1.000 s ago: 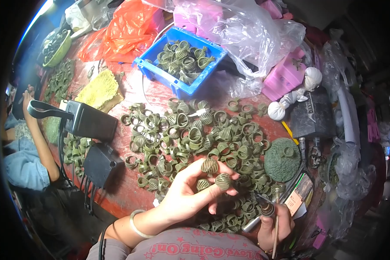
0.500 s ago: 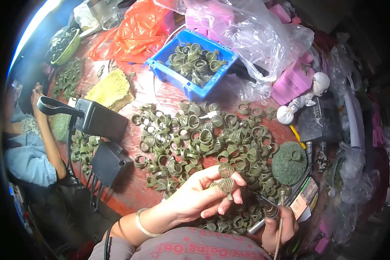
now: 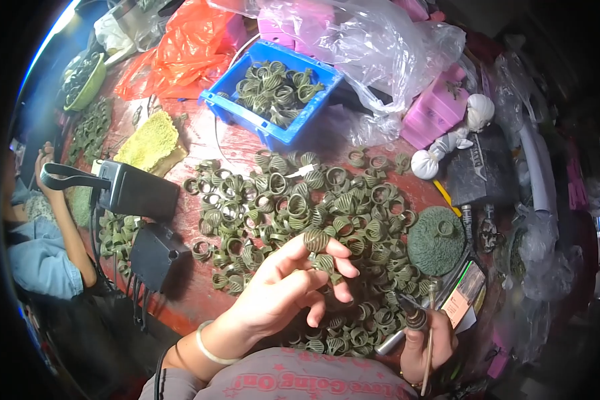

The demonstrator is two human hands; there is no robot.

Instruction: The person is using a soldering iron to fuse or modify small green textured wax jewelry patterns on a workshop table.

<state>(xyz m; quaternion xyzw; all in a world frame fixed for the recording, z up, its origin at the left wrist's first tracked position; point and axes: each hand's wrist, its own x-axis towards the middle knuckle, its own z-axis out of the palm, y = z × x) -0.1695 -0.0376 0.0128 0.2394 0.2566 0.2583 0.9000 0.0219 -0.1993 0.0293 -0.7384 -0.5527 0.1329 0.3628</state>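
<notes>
My left hand point(image 3: 283, 297) is raised over a pile of green ribbed rings point(image 3: 299, 210), its fingers curled and partly spread around small striped green pieces. One piece point(image 3: 315, 241) sits on the upper fingers; another point(image 3: 323, 267) lies just below it. My right hand point(image 3: 428, 350), at lower right, is closed on a dark rotary handpiece point(image 3: 413, 317) with a silvery tip pointing up and left; a thin tan rod point(image 3: 427, 370) runs through or alongside that hand. A silver cylinder point(image 3: 388, 345) lies beside it, partly hidden.
A blue bin point(image 3: 287, 137) of rings stands behind the pile. Black boxes point(image 3: 137, 190), a yellow sponge point(image 3: 147, 137) and another person's arm point(image 3: 73, 243) are left; a green pad point(image 3: 435, 243), pink block point(image 3: 427, 117) and dark block point(image 3: 480, 180) right; plastic bags point(image 3: 190, 47) at back.
The view shifted slightly. My left hand's thumb and fingers have moved around the green pieces, which now sit higher and farther left. My right hand keeps its hold on the handpiece.
</notes>
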